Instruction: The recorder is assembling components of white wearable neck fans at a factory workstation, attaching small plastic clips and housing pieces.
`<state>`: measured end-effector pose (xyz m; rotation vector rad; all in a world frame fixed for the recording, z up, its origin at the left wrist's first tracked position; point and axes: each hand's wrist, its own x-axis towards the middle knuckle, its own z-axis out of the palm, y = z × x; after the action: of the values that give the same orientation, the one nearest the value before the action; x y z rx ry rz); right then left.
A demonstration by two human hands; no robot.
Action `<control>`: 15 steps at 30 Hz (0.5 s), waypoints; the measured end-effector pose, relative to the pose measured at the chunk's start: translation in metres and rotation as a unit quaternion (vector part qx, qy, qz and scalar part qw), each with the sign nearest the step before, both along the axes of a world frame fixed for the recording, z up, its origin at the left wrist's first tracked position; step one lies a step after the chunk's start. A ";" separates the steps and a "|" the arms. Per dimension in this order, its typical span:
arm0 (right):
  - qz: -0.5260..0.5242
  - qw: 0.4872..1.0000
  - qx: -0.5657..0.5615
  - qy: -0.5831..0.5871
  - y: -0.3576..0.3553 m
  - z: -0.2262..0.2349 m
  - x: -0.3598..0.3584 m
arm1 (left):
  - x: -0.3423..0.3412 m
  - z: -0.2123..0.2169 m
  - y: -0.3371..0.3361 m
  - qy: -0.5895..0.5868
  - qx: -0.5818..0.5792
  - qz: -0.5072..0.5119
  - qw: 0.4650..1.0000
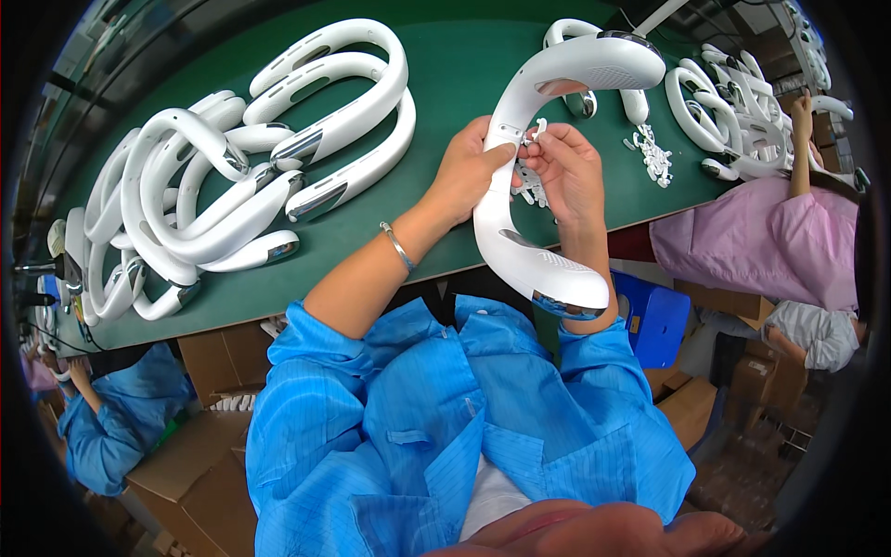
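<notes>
Two forearms (360,278) stretched forward; left hand (464,174) grasps white C-shaped device (493,206), right hand (570,172) pinches small white piece (539,126).

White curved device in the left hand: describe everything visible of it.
The white curved device is a thick C shape opening to the right, smooth and plastic-looking. Each end has a patch of fine dots and a shiny tip; a glossy inset shows on each half. The left hand grips its middle, thumb across it, holding it over the green table's near edge. The right hand holds a small white piece near the middle; contact is unclear.
</notes>
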<state>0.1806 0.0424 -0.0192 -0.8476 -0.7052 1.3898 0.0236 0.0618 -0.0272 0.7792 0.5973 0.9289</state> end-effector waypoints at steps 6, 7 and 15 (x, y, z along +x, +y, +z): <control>0.029 0.998 -0.019 0.046 -0.001 0.002 0.002 | -0.001 0.000 0.000 0.003 0.007 -0.005 1.000; 0.048 0.993 -0.032 0.100 -0.001 0.002 0.003 | -0.001 0.001 -0.001 0.011 0.011 0.000 1.000; 0.084 0.989 -0.001 0.119 -0.005 0.001 0.008 | 0.001 0.002 -0.001 0.034 0.027 0.003 0.999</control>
<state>0.1884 0.0379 -0.0180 -0.6205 -0.6001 1.6124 0.0249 0.0613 -0.0253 0.8607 0.6364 0.9298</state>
